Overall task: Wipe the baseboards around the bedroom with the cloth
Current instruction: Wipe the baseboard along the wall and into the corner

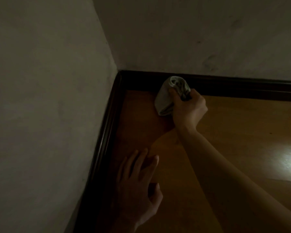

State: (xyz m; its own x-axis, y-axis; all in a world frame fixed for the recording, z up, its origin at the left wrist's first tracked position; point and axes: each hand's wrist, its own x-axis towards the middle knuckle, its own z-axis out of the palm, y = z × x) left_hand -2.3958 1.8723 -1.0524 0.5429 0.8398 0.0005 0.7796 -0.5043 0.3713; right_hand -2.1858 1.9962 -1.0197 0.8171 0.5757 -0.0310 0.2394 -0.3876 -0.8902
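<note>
My right hand [188,109] grips the cloth [168,96] against the baseboard [233,86] near the floor's [233,132] corner; left hand [138,179] flat, empty; I judge wiping underway, remainder unseen.

Pretty dim shot overall, kinda murky and soft, with grainy noise on the walls [40,81]. The only bright bit is a blown-out glare patch on the glossy wood floor [242,125] at the right edge. The corner and the left hand [138,187] sit in deep shadow, and the dark baseboard [242,88] bows slightly from the wide lens.
</note>
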